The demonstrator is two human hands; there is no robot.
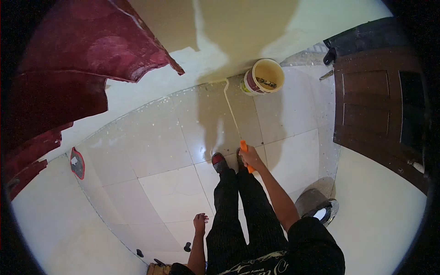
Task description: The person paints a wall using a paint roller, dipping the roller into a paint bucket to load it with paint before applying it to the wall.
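My right hand is wrapped round the orange handle of a paint roller. Its thin pale rod runs forward across the floor and bends near the foot of the wall, where the roller head is hard to make out. Just right of that bend stands a round paint bucket, with a dark, mottled thing inside that I cannot identify. Low on the left, beside my leg, my left hand hangs with nothing in it, its fingers loosely apart.
Dark red stepped slabs jut out at the upper left. A brown panelled door is on the right. A red-rimmed item rests by the left wall; a dark container stands near my right side. Paint specks dot the tiled floor.
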